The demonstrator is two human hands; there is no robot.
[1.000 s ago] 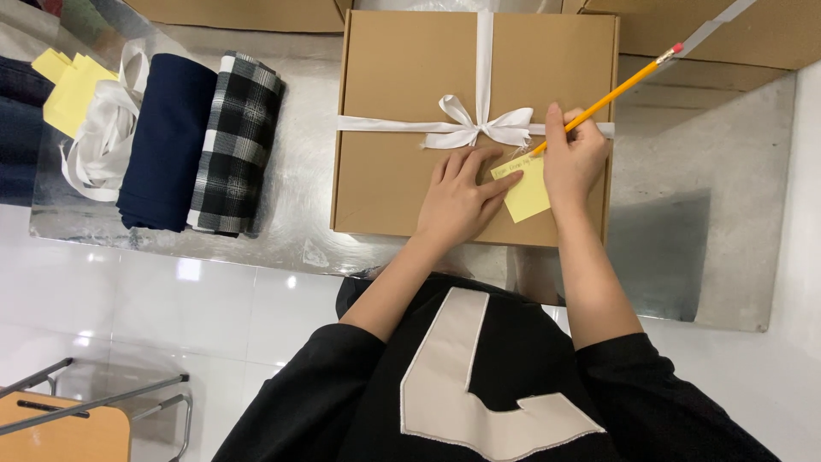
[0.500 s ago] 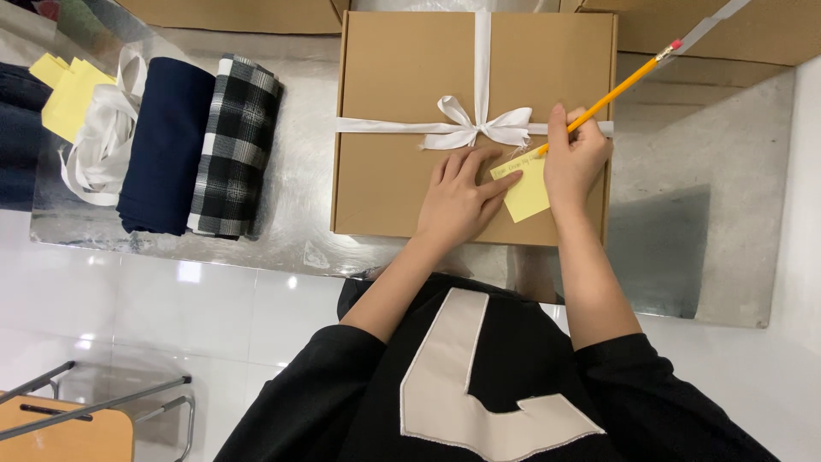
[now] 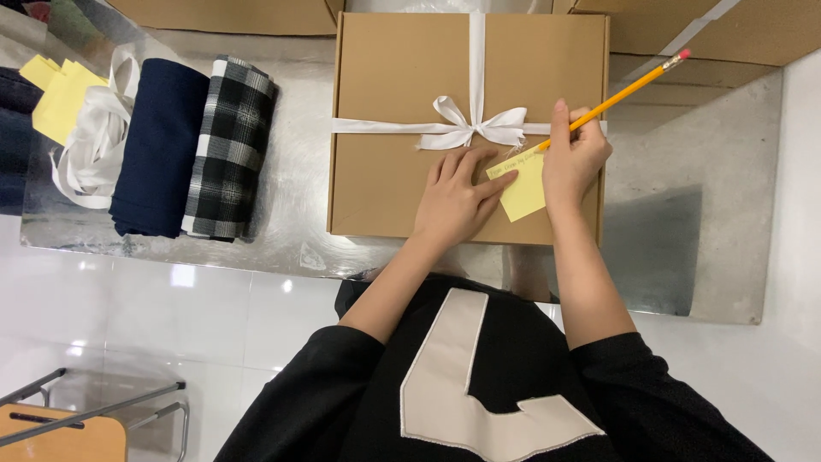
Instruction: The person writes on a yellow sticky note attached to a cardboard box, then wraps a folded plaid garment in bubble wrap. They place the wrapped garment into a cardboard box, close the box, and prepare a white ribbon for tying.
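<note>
— How are the hands placed, and what is gripped?

— A yellow pencil with a pink eraser (image 3: 617, 96) is grasped in the right hand (image 3: 575, 161), its tip set on a small yellow paper note (image 3: 523, 186). The left hand (image 3: 457, 198) is laid flat and released, fingertips pressed on the note's left edge.

— Where is the note kept?

— On the flat brown cardboard box (image 3: 389, 162), near its front right corner, just under both hands. A white ribbon bow (image 3: 475, 128) is tied just beyond the fingers.

— What room is left around?

— Bare shiny metal tabletop (image 3: 299, 197) is seen left of the left hand, up to a folded black-and-white plaid cloth (image 3: 229, 150) and a folded navy cloth (image 3: 160, 145). Grey surface is left open right of the right hand.
</note>
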